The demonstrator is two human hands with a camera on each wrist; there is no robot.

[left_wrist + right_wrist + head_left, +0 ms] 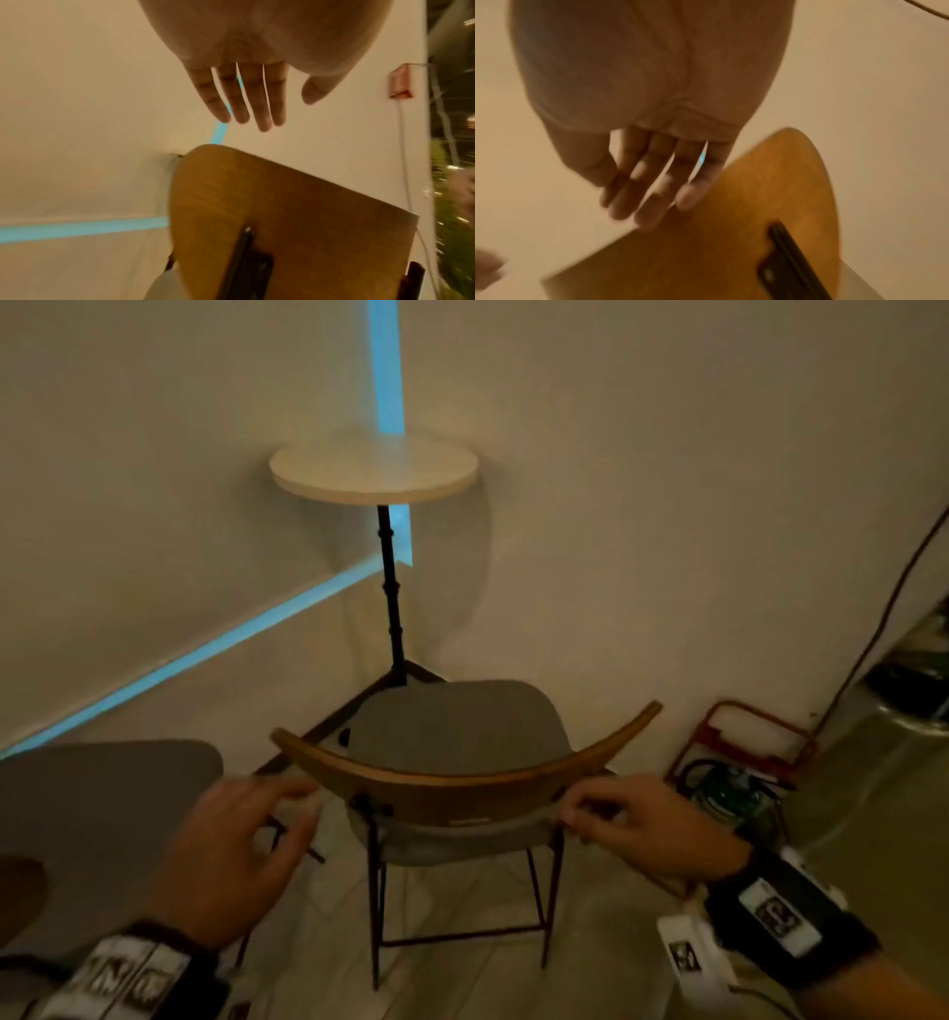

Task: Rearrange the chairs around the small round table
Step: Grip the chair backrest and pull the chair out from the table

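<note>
A dim room corner fills the head view: pale walls (667, 480) meet at upper centre, with a blue strip of light (386, 367) running down the corner and another slanting along the wall's foot toward the left edge. The small round bench (374, 467), a pale disc on a thin black post with splayed feet, stands right in that corner, upper centre of the frame. Directly below it in the picture the chair (457, 737) faces the bench, its grey seat near the bench's feet and its curved wooden backrest (462, 793) nearest the camera, black metal legs on a pale tiled floor (462, 983). A second grey chair seat (102, 793) shows at the left edge. At lower right a red-framed device (744, 747) sits against the wall, with a cable (883, 618) climbing toward the right edge. The left hand (231, 855) is at the backrest's left end, its grip wide, fingers (246, 97) straight and spread, apart from the wood in the left wrist view. The right hand (647, 824) is at the backrest's right end, fingers (654, 192) loosely extended and holding nothing; whether the tips touch the wood is blurred.
</note>
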